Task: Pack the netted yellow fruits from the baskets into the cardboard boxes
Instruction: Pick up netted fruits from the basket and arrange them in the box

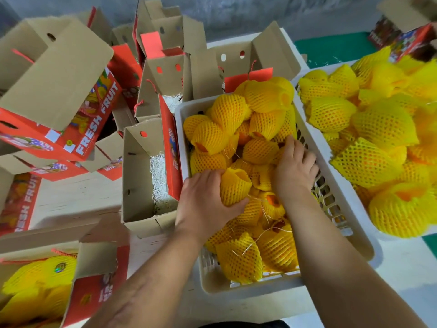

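1. Yellow foam netting throughout: netted fruits piled in white slatted basket [331, 235], front centre, on pale table [71, 200].
2. Nearest, lower left: cardboard box [94, 275], red printed side, flaps up, already holding netted fruits [35, 282].
3. Left hand [208, 200] inside basket near its left wall; fingers and thumb curled round one netted fruit [234, 188], open end of its net facing up.
4. Right hand [294, 169] deeper in same basket, close to right wall; palm down on pile, fingers reaching in among fruits, tips hidden; grip on any fruit cannot be told.
5. Just left of basket, touching its wall: open empty box [142, 176], white shredded paper [159, 178] along bottom, red flap standing against basket side.
6. Right of basket: second basket [296, 78], heaped above rim with larger-looking netted fruits [383, 129]; rim mostly hidden by the heap.
7. Behind first basket: open box [260, 55] with brown flaps raised, punched handle holes, red card inside.
8. Far left and centre: cluster of empty boxes [165, 74], some tilted or stacked; one box [61, 110] lying aslant, lettering "FRESH FRUIT" legible; red cord handles visible.
9. Far right corner: further printed boxes [406, 41], blurred.
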Demonstrator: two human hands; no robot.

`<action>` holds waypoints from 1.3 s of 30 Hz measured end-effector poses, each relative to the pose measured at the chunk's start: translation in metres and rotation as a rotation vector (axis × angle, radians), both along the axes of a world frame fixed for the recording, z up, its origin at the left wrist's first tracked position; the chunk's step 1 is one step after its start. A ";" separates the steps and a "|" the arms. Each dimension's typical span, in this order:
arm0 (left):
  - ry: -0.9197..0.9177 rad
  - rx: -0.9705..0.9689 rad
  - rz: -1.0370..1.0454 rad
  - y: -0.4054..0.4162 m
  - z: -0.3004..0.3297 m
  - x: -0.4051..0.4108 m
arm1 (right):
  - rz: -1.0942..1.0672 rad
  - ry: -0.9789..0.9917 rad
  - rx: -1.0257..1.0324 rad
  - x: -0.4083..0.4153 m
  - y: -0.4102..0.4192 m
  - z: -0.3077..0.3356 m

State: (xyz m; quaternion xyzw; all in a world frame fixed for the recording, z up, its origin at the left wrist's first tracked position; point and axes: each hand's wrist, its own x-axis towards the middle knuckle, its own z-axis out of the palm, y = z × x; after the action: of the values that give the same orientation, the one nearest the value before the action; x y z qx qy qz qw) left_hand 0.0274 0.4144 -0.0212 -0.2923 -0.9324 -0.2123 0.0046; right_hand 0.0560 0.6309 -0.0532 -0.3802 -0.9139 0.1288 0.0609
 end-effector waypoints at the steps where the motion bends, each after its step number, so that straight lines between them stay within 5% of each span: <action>1: -0.008 0.006 -0.004 0.000 0.000 0.000 | -0.005 -0.041 0.049 -0.001 0.002 -0.001; 7: 0.026 0.048 -0.006 -0.001 0.001 0.001 | 0.114 -0.258 0.258 0.013 0.011 0.004; 14: -0.035 0.123 0.003 -0.001 0.003 0.002 | 0.091 0.037 0.148 0.050 -0.007 0.038; 18: -0.226 0.434 0.002 -0.011 0.014 0.012 | 0.107 0.435 -0.285 0.082 -0.055 0.056; 23: -0.703 0.812 -0.001 -0.047 0.042 0.024 | 0.197 0.657 -0.703 0.097 -0.125 0.083; 34: -0.875 0.745 -0.029 -0.284 0.082 -0.010 | 0.452 0.496 -0.932 0.063 -0.313 0.122; 39: -0.663 0.512 0.100 -0.413 0.075 -0.035 | 0.530 0.460 -0.979 0.022 -0.427 0.094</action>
State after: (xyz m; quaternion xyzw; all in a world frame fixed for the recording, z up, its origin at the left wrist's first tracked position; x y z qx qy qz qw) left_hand -0.0078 0.0015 0.0536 -0.1519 -0.8136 -0.5191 -0.2131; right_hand 0.0784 0.2040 0.0411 -0.0855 -0.7755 0.6242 0.0409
